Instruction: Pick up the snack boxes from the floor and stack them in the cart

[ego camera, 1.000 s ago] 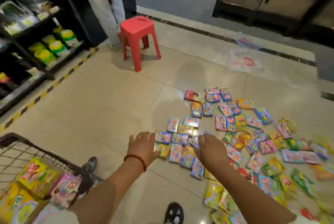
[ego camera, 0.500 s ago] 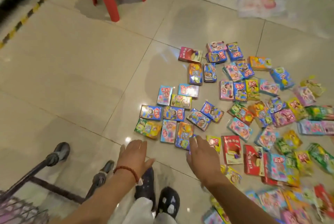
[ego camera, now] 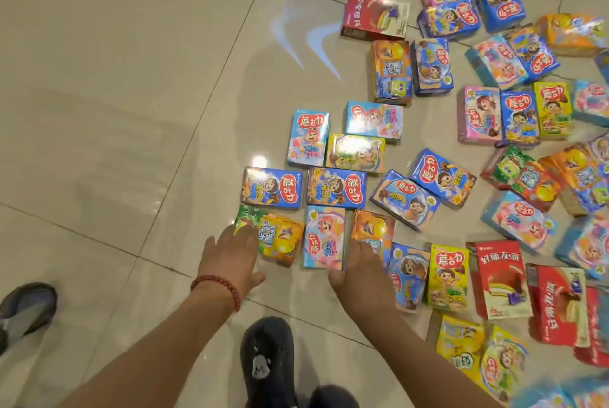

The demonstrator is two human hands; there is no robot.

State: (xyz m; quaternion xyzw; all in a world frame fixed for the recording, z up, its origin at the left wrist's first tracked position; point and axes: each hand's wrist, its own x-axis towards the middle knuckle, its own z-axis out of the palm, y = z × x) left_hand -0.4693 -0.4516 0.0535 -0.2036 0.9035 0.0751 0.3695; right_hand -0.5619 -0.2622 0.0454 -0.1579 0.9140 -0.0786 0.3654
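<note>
1. Fingers of the left hand (ego camera: pixel 230 254) were straight and spread, tips over a green-and-orange box (ego camera: pixel 273 238).
2. Fingers of the right hand (ego camera: pixel 361 271) lay extended over an orange box (ego camera: pixel 374 226), holding nothing.
3. Snack boxes (ego camera: pixel 438 177) lay scattered flat across the tiled floor (ego camera: pixel 131 111).
4. A red bead bracelet (ego camera: pixel 219 285) circled the left wrist.

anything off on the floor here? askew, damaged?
Yes: dozens of snack boxes lie scattered flat over the floor tiles, turned every which way, some overlapping at right. No box looks crushed or torn, though the right edge is blurred. Both hands are open, the left hand touching a green-orange box.
</note>
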